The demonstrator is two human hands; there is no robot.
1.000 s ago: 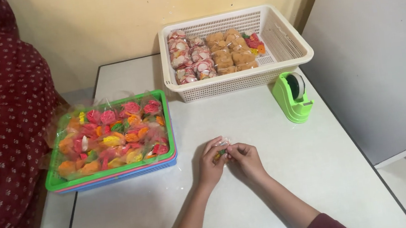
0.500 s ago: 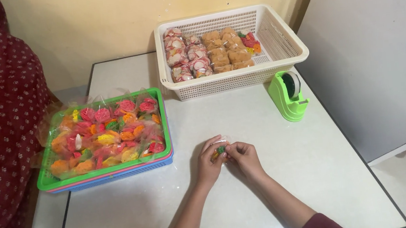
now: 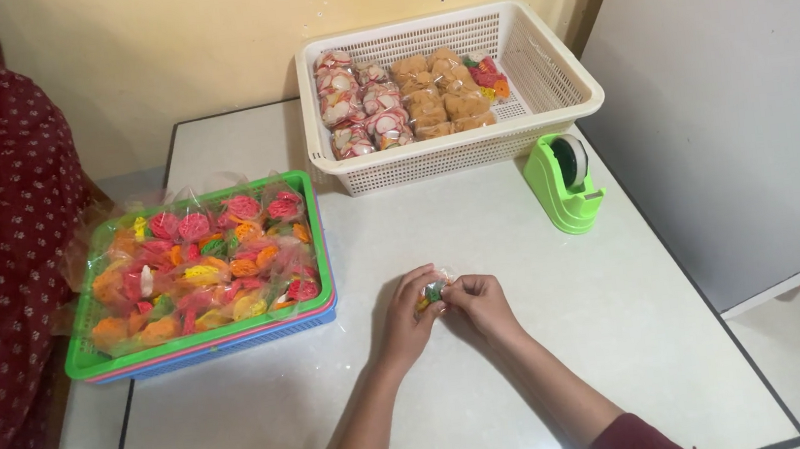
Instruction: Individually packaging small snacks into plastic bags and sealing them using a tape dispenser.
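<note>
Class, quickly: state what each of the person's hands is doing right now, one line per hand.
Left hand: fingers closed on the small clear packet of coloured sweets.
Right hand: fingers closed on the same packet, from the other side.

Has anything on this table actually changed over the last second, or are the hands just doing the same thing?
Hardly anything. The left hand and right hand still pinch the same small clear packet between them; nothing was picked up or let go. The green tray, white basket and green tape dispenser stayed put; only the camera view drifted slightly.
</note>
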